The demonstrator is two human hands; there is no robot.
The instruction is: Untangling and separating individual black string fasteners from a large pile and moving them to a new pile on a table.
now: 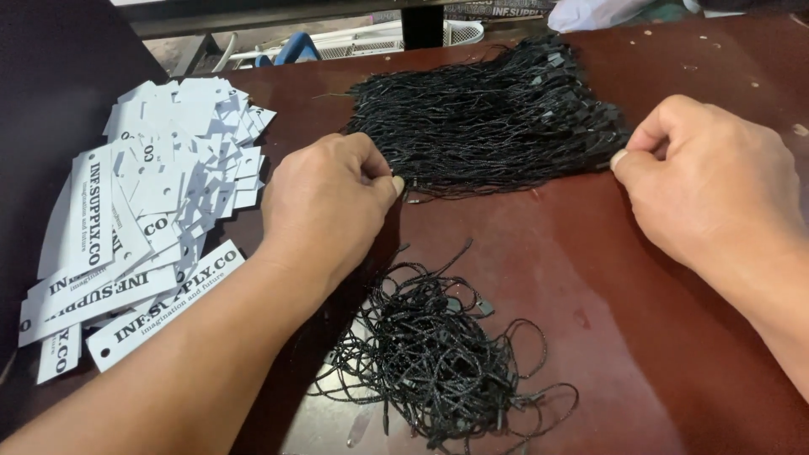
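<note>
The left hand [324,198] and right hand [704,190] are pinching opposite ends of the black string bundle [484,118]. White rectangular paper tags [152,211] are lying at the left of the table [590,278].

A worn reddish-brown table [607,278] stands before white wire racks [371,38].

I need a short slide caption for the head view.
Both hands, left hand and right hand, pinch a bundle of black cords.
</note>
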